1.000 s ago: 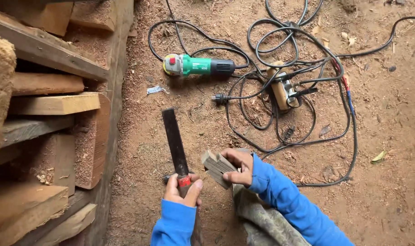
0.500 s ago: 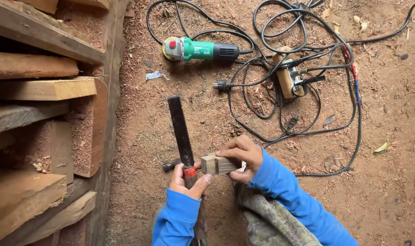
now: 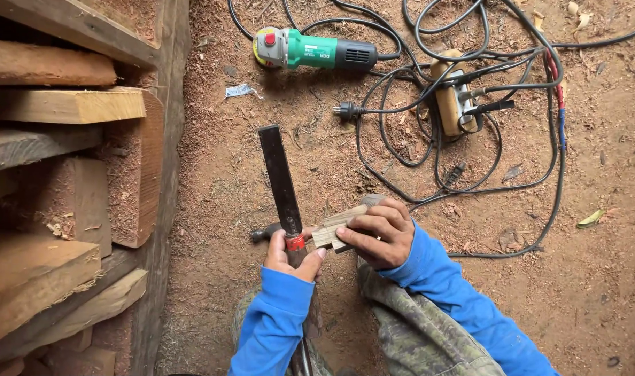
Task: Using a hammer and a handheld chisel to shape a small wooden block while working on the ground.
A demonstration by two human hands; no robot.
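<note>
My left hand [image 3: 293, 256] grips a long dark flat blade [image 3: 278, 177] near its red-banded handle end, the blade pointing away from me over the dirt floor. My right hand [image 3: 380, 233] holds a small stack of thin wooden pieces [image 3: 335, 226], its end pressed against the blade beside my left thumb. Both arms wear blue sleeves, resting over camouflage-patterned trousers [image 3: 415, 334]. A dark rounded object [image 3: 261, 233], perhaps a hammer head, lies just left of my left hand.
A green angle grinder [image 3: 314, 50] lies on the sawdust-covered ground ahead. Tangled black cables [image 3: 429, 132] run to a wooden power strip [image 3: 453, 97] at the upper right. Stacked timber planks [image 3: 59, 160] fill the left side.
My right hand brought the wooden pieces leftward, from beside my knee to touching the blade. The view tilted slightly down; the blade stayed in my left hand.
</note>
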